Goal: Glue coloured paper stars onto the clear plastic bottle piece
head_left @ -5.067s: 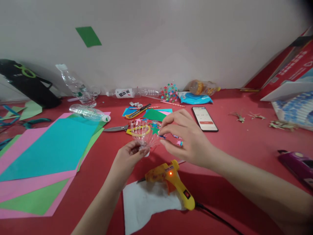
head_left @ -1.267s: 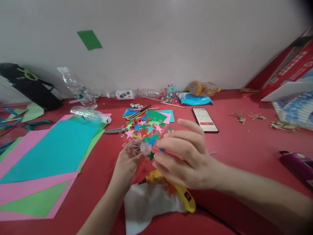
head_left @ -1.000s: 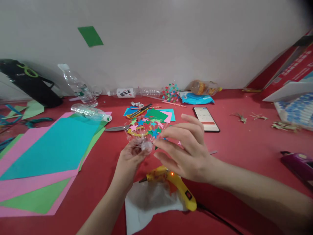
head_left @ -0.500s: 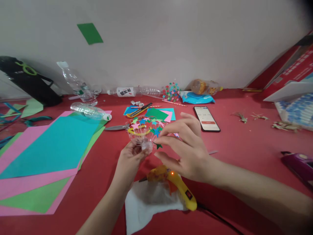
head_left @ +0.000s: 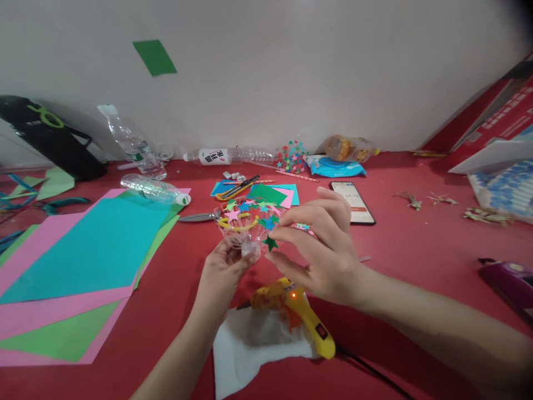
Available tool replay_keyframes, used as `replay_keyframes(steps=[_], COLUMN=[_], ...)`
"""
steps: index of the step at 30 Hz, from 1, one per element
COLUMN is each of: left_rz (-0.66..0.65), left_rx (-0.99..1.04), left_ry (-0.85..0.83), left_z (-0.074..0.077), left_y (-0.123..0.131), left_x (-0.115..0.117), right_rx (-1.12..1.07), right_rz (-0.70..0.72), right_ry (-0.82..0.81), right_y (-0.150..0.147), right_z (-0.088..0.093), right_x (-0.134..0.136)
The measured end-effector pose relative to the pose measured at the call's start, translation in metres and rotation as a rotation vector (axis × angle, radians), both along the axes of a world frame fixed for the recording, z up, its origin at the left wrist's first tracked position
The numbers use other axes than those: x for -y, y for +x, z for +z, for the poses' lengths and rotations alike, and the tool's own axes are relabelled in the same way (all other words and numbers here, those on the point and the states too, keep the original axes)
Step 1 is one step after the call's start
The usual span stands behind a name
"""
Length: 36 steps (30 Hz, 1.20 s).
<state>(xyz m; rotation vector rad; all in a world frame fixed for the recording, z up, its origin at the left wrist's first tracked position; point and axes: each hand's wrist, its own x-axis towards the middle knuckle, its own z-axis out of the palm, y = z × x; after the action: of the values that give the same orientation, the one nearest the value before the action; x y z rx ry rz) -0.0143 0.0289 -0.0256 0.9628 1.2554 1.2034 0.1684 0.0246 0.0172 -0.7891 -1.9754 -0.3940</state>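
Observation:
My left hand (head_left: 220,269) is closed around the neck of a clear cut plastic bottle piece (head_left: 245,228), spread like a flower and dotted with coloured paper stars. My right hand (head_left: 325,244) is at its right side, with thumb and fingers pinched at the piece's edge next to a dark green star (head_left: 270,243). A yellow hot glue gun (head_left: 297,314) with a lit red lamp lies just below both hands on a white sheet (head_left: 250,353).
Large cyan, pink and green paper sheets (head_left: 83,261) cover the red table's left. Behind the hands lie scissors (head_left: 197,218), a utility knife (head_left: 235,190), small coloured papers, a phone (head_left: 352,201), clear bottles (head_left: 154,189), a star-covered piece (head_left: 290,158). A purple object (head_left: 506,280) sits right.
I turned the star-covered piece up toward me, then lowered it again. My right hand has shifted from its lower side to pinch at its right edge by the green star.

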Motion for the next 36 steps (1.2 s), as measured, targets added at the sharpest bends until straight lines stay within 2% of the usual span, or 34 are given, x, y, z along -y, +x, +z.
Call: replay_keyframes(steps=[5, 18, 29, 36], left_rz=[-0.006, 0.004, -0.006, -0.007], left_rx=[0.017, 0.030, 0.019, 0.033], left_ry=[0.008, -0.011, -0.006, 0.015], left_z=[-0.0004, -0.0010, -0.0009, -0.0021], left_y=[0.0009, -0.0005, -0.0009, -0.0011], left_x=[-0.0005, -0.0004, 0.0001, -0.0011], right_rx=[0.002, -0.093, -0.064, 0.043], right_rz=[0.025, 0.088, 0.021, 0.022], right_ry=[0.023, -0.115, -0.022, 0.018], right_y=[-0.0014, -0.0021, -0.0017, -0.0012], right_z=[-0.0020, -0.0005, -0.0016, -0.0048], right_x=[-0.0013, -0.0001, -0.0023, -0.0011])
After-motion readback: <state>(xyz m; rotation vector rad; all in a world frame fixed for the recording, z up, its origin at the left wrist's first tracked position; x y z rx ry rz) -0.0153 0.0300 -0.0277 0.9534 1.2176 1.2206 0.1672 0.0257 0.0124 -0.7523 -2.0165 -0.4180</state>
